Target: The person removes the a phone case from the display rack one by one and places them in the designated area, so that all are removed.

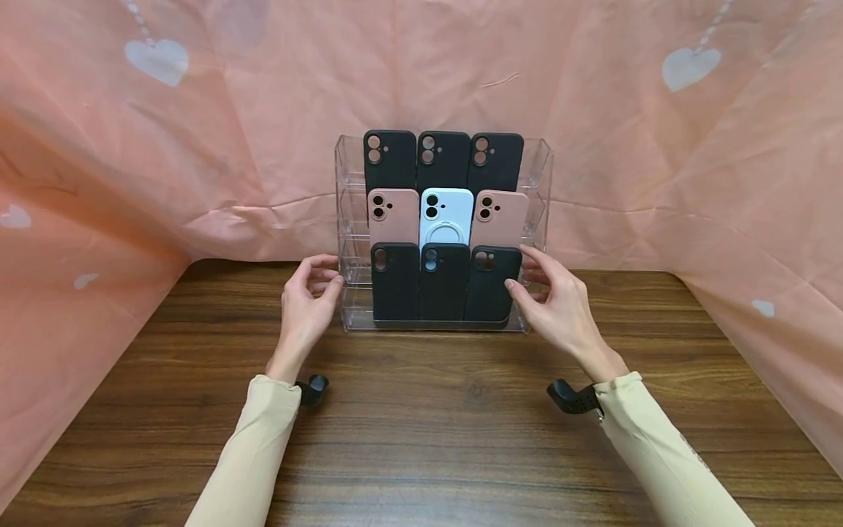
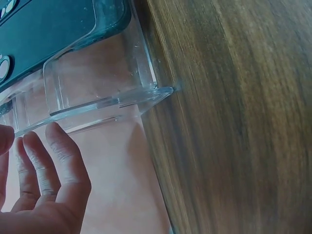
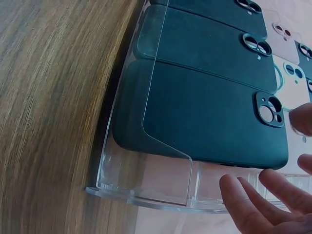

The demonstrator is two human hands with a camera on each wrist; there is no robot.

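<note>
A clear acrylic tiered rack stands upright and holds rows of phone cases. My left hand is at the rack's left side, its fingertips right at the clear side panel and its fingers slightly bent. At the opposite side is my right hand, fingers spread and loosely bent. Its thumb overlaps the right edge of a dark phone case in the head view; the other fingertips are close beside that case's edge. Two more dark cases, including the middle one, fill the front row.
Behind the front row are a pink case, a white case with a ring and another pink case. Three black cases, one in the middle, form the top row. Pink cloth surrounds the wooden table.
</note>
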